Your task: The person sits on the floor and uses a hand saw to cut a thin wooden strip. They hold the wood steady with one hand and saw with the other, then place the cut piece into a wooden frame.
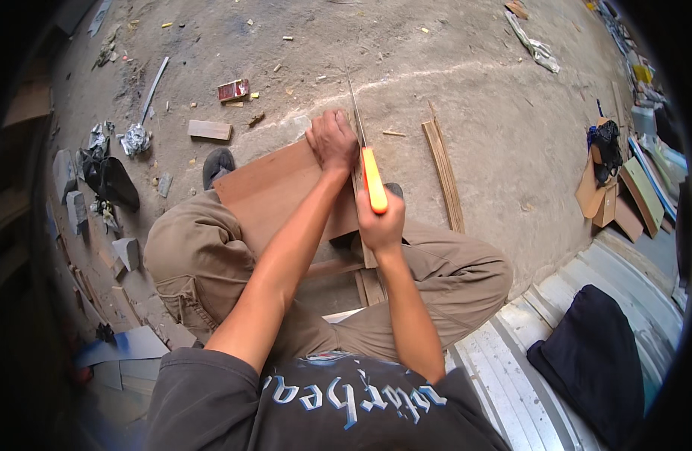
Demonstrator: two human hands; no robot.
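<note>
In my right hand [382, 222] is the yellow-orange handle of a handsaw [374, 180], fingers wrapped around it. The thin saw blade points away from me, seen nearly edge-on. Just left of the blade, my left hand [334, 140] is closed over the far end of a reddish-brown wooden board [267, 184], fingers curled down. The board lies across my lap, tilted, between my knees. A narrow wood strip runs along its right side under the saw; whether the blade touches wood, I cannot tell.
On the dirt floor lie a long wood strip [443, 177], a small wood block [210, 130] and a red box [233, 90]. Black plastic and stone pieces [125, 253] are at the left. Dark cloth [592, 361] rests on corrugated metal [504, 368] at right, below cardboard scraps [606, 207].
</note>
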